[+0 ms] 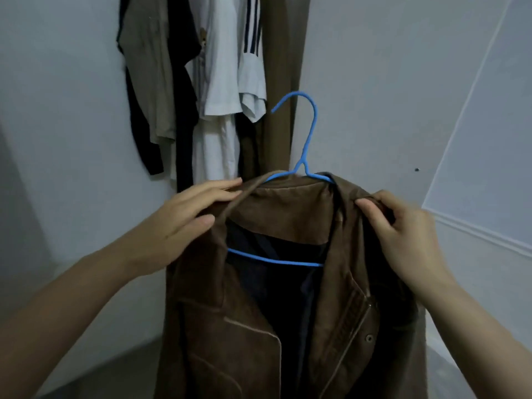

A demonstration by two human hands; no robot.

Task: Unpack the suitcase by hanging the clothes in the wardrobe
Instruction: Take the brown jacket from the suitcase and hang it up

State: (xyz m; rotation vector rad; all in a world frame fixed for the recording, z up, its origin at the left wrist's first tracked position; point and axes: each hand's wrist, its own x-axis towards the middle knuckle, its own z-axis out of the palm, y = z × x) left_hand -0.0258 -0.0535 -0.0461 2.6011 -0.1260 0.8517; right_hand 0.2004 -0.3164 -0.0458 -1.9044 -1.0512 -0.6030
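Note:
A brown corduroy jacket (pixel 288 326) with a dark lining hangs in front of me on a blue hanger (pixel 309 133). The hanger's hook points up, free in the air, touching no rail. My left hand (pixel 184 220) holds the jacket's left shoulder, fingers over the collar edge and thumb underneath. My right hand (pixel 400 228) pinches the right shoulder and collar. The hanger's lower bar (pixel 273 259) shows inside the open front.
Several garments hang at the back: an olive shirt (pixel 149 76), dark clothes (pixel 184 116), white shirts (pixel 221 82), one with dark stripes, and a brown piece (pixel 285 67). White walls stand left and right, a panelled surface (pixel 489 139) at the right. The floor is grey.

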